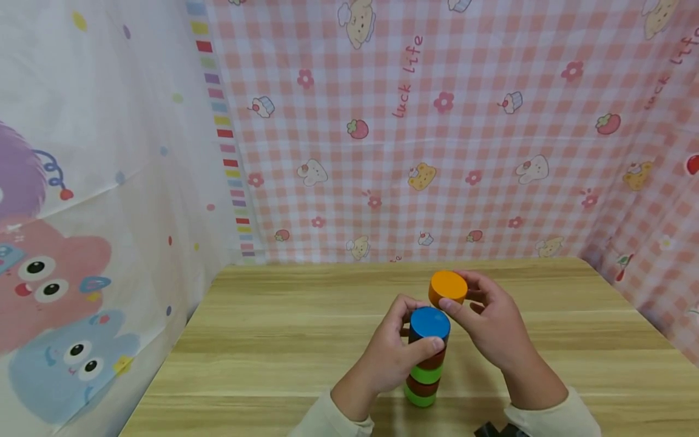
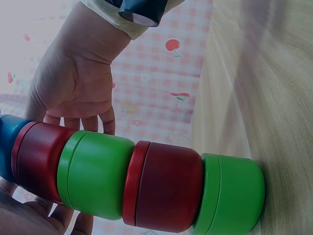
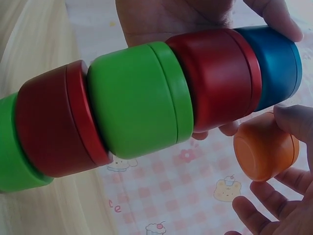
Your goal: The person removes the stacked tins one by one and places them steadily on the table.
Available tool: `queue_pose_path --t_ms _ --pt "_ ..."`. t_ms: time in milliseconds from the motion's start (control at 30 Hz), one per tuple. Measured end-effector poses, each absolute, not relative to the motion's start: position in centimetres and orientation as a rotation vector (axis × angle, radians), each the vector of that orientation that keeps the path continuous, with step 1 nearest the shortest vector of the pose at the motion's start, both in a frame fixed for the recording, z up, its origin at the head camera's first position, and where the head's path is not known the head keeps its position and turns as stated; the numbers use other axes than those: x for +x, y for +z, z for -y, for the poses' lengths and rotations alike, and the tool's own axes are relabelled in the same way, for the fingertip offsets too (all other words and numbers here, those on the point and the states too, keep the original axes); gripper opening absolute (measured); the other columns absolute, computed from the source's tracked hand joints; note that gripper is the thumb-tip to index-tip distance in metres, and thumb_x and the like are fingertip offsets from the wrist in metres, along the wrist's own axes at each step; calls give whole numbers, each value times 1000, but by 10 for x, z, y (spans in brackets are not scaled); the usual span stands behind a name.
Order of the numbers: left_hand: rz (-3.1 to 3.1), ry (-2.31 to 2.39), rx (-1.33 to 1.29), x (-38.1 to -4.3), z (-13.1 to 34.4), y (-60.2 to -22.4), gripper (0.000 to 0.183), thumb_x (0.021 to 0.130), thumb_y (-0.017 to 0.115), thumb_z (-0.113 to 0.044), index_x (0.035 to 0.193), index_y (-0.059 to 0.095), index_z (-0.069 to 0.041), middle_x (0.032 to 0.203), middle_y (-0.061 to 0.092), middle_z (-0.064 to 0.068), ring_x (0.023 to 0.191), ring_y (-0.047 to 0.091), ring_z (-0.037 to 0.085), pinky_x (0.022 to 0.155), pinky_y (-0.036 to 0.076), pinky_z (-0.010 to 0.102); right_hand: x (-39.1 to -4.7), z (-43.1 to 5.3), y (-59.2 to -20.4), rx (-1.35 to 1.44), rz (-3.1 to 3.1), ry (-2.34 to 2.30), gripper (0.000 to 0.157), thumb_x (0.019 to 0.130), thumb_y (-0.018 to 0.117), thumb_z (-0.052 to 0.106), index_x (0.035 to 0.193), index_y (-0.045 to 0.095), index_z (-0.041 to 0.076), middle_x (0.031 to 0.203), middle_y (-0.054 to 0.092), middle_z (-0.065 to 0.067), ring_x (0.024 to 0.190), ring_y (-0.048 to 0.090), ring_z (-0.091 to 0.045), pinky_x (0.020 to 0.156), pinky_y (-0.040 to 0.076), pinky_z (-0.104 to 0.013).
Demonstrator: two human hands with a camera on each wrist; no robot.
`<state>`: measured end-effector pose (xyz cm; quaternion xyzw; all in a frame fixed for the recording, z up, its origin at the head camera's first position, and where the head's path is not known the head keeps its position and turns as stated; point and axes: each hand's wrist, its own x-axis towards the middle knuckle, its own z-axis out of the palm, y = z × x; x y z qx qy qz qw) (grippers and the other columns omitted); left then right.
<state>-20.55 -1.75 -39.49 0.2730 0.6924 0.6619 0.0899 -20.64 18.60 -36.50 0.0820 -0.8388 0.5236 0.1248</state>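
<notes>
A column of small lidded round jars stands upright on the table. Its lowest is a green jar [image 2: 234, 193], then a red jar [image 2: 168, 186], a second green jar [image 3: 139, 100], a second red jar [image 3: 215, 76] and a blue jar [image 1: 429, 323] on top. My left hand [image 1: 389, 353] grips the top of the column at the blue jar, thumb in front and fingers behind. Just above and to the right of the blue jar, my right hand [image 1: 494, 325] pinches an orange jar [image 1: 448, 287] between thumb and fingers. The orange jar is in the air, lid up.
The wooden table [image 1: 262, 352] extends on both sides of the column. A pink checked cloth [image 1: 491, 145] hangs behind it, and a white cartoon-print cloth [image 1: 147, 230] hangs along the left side. A black object [image 1: 499, 430] shows by the right sleeve.
</notes>
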Motion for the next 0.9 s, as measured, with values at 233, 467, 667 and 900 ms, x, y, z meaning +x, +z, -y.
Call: queue_pose_path --t_ms 233,467,667,900 --pt "-2063 1965 808 -205 18 -394 41 100 71 -22 133 48 -14 128 60 1 121 52 16 105 41 45 -209 -187 -369 233 2457 1526 56 101 72 36 147 55 8 141 61 -16 125 55 -35 105 44 -62" --pt "-2062 1968 809 -206 17 -395 41 100 71 -23 133 48 -14 128 60 1 122 52 17 105 41 45 -210 -187 -371 231 2454 1531 57 101 72 37 147 55 7 141 60 -16 125 55 -36 105 43 -63" --pt "-2056 1973 814 -206 17 -396 40 101 70 -24 133 48 -14 128 60 2 121 52 17 105 41 45 -212 -188 -372 237 2450 1529 57 101 72 38 146 56 7 140 61 -16 123 56 -35 104 44 -62" --pt "-2057 1971 816 -206 17 -397 41 100 71 -25 133 48 -14 128 60 1 121 52 17 105 41 45 -212 -188 -372 229 2455 1529 57 101 72 38 146 55 7 139 61 -16 123 56 -35 104 43 -61"
